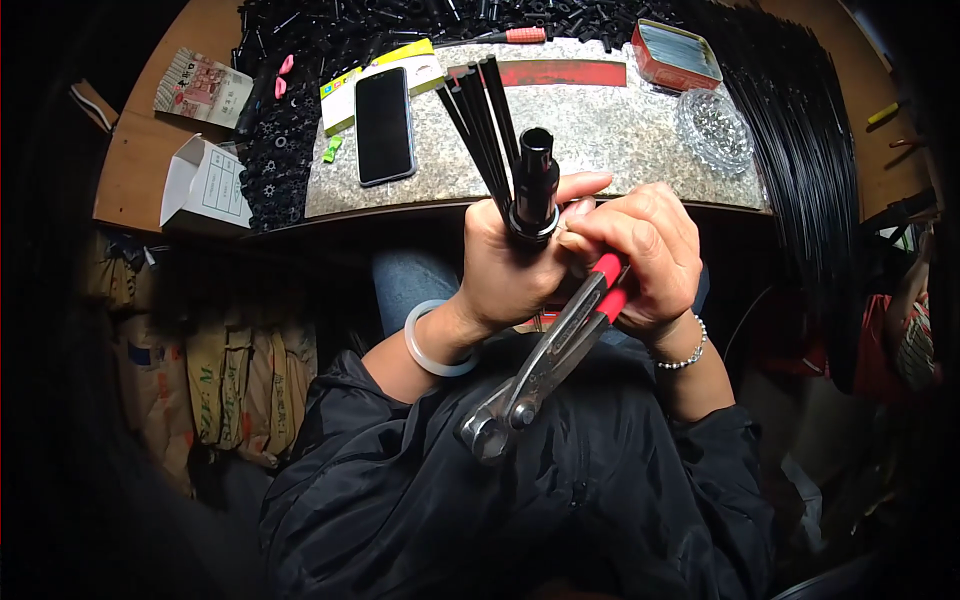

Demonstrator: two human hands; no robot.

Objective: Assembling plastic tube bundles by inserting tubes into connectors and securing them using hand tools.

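In front of my lap, just below the table's edge, my left hand (500, 270) is closed around a black tubular part (535, 185) that stands upright with its hollow end up. Several thin black rods (482, 130) fan up beside the tube and slope to the left. My right hand (655, 250) grips a pair of red-handled pliers (555, 355) in its palm, jaws pointing down towards my lap. Its thumb and fingertips meet at the base of the tube, next to my left fingers. Whatever lies between those fingertips is too small to make out.
On the stone-patterned board (460, 165) lie a phone (384, 125), a red strip (560, 73), a red tin (677, 55) and a glass bowl (715, 130) of small bits. Long black rods (800, 150) cover the right side; black parts (275, 165) heap up left and behind.
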